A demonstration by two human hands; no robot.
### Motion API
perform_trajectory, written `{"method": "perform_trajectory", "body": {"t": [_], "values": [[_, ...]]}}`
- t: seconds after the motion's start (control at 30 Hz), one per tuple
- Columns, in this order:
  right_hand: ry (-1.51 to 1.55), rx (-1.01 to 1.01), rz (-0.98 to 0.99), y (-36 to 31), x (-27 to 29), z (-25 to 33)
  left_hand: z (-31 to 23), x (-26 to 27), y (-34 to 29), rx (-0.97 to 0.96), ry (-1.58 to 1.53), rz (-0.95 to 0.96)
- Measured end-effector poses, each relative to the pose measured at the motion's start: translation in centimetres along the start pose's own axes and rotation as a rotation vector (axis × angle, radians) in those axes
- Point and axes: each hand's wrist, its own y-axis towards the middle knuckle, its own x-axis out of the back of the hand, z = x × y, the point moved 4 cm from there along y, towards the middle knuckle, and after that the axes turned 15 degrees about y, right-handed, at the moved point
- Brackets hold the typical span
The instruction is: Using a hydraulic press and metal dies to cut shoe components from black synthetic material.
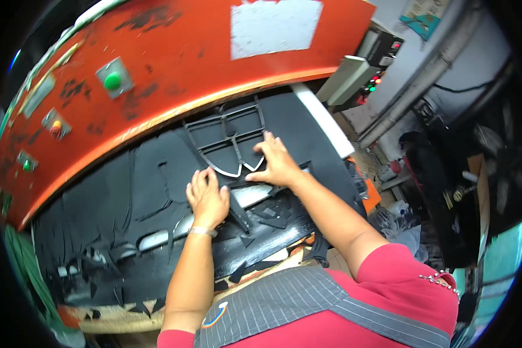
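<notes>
Head view: our left hand and right hand, fingers curved, flank the metal frame on black sheet; we cannot tell whether either grips. Sheet spreads leftward; the orange panel's edge runs just beyond.

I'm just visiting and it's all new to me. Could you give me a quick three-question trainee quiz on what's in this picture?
1. True or false: the left hand has a bracelet at its wrist.

2. What is the main colour of the machine beyond the metal frame?
A) Blue
B) Orange
C) Purple

3. Fill the gap: the frame lies on a ___ sheet, with the right hand at its right edge.

Key:
1. True.
2. B.
3. Black.
</notes>
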Motion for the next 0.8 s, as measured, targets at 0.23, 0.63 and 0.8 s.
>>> {"method": "perform_trajectory", "body": {"t": [0.23, 0.63, 0.8], "values": [[-0.345, -0.013, -0.108, -7.1, -0.8, 3.8, 0.5, 1.7, -0.7, -0.028, -0.020, 0.006], [-0.019, -0.005, -0.039, -2.7, 1.1, 17.6, 28.4, 16.8, -4.7, 0.326, -0.707, -0.673], [0.217, 0.601, -0.284, 7.8, -1.0, 28.7, 43.5, 28.5, -11.1, 0.661, -0.309, -1.281]]}}
